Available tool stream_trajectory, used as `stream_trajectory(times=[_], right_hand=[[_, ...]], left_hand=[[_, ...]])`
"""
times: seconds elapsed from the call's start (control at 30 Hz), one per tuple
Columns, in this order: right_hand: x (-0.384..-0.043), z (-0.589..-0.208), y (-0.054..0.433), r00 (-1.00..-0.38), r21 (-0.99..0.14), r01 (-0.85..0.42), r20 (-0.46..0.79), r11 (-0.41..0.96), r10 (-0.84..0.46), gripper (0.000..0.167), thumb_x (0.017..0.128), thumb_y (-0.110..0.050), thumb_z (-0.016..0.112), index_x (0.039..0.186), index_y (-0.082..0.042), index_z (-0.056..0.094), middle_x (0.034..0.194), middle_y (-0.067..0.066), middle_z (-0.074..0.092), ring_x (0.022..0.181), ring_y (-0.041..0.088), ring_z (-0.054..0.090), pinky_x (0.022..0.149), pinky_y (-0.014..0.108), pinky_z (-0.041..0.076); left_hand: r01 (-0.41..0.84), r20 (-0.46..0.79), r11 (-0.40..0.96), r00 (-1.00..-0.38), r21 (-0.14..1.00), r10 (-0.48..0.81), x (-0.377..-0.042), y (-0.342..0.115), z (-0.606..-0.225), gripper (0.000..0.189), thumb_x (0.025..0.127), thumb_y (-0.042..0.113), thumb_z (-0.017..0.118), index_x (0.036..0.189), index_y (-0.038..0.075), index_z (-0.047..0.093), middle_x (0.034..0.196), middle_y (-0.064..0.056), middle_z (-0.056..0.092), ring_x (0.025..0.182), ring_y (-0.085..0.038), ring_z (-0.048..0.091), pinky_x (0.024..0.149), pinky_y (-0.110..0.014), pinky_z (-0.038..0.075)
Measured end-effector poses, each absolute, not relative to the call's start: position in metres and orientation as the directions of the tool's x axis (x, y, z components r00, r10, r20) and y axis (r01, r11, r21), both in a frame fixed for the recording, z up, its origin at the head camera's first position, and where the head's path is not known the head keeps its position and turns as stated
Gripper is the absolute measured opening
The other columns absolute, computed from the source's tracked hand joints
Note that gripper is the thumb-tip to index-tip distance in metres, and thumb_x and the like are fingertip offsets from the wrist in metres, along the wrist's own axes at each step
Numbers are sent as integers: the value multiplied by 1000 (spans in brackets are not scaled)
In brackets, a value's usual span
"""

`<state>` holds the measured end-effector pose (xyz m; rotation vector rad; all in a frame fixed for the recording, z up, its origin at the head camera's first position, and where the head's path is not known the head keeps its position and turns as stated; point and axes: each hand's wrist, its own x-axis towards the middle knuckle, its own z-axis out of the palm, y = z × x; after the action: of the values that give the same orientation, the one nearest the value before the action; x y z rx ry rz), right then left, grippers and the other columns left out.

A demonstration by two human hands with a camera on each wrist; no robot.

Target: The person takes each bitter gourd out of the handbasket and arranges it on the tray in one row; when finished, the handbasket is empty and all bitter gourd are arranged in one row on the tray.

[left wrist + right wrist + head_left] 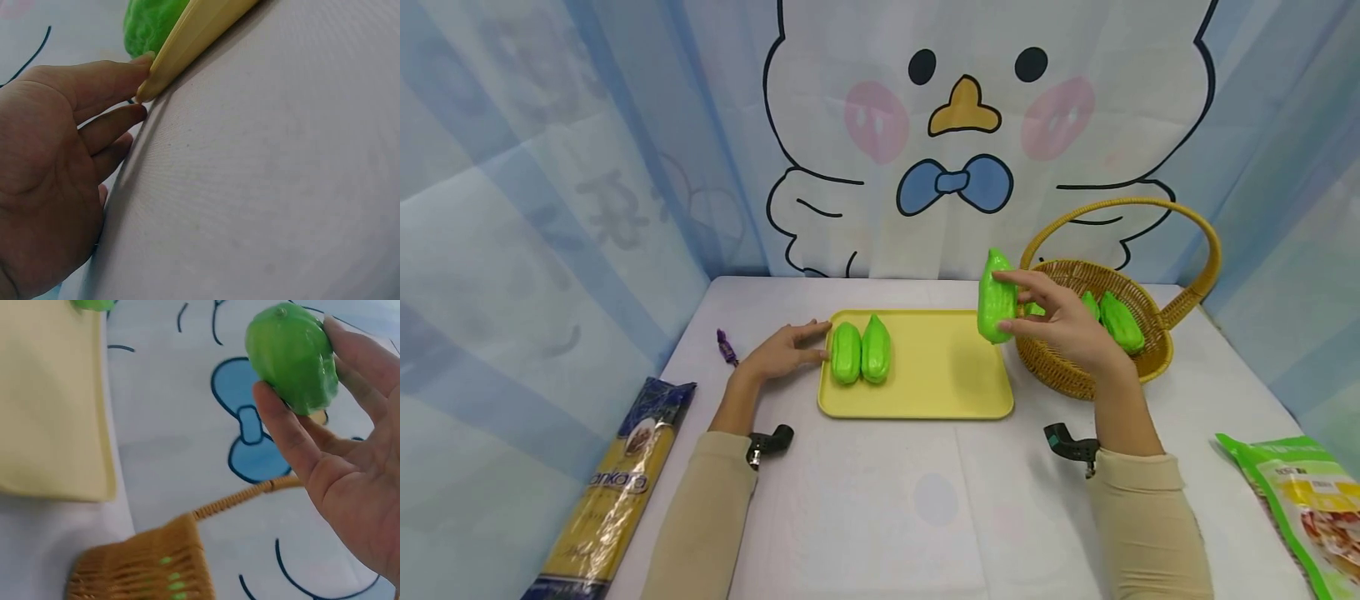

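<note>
My right hand (1060,321) pinches a glossy green toy vegetable (997,300), ribbed and pointed like a bitter melon, between thumb and fingertips. It is held upright above the right end of the yellow tray (936,367), beside the wicker basket (1060,371). The right wrist view shows the blunt end of this toy vegetable (290,356). Two similar green pieces (876,350) lie side by side at the tray's left end. My left hand (784,350) touches the tray's left rim with nearly straight fingers. More green pieces (1122,323) are in the basket, partly hidden by my right hand.
A wrapped purple candy (727,347) lies left of my left hand. A yellow and blue pasta packet (617,483) lies along the table's left edge. At the right front is a green food bag (1300,492). The basket's tall handle (1206,267) arches above it. A printed curtain hangs behind.
</note>
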<state>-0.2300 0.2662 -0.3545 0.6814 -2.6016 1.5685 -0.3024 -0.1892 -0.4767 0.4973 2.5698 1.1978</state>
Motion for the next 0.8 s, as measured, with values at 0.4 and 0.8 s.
stream_trajectory(times=[0.4,0.8], right_hand=[[-243,-372,234,-899,-825,-378,218,420,-381,65,97,-16,75,156,-23,49,166,3,33,125,32,52,96,35,53],[-253,-399,212,-902,-841,-285,73,461,-425,66,95,-24,79,155,-26,50,159,7,41,128,39,54,96,47,55]], left_hand=[[199,-88,607,-908,770,409,-303,-190,-477,72,96,44,72,159,21,46,171,-12,28,161,-33,18,132,-57,5],[196,-90,595,-905,780,416,-304,-190,-479,72,96,43,72,159,20,45,171,-12,28,162,-33,17,132,-57,4]])
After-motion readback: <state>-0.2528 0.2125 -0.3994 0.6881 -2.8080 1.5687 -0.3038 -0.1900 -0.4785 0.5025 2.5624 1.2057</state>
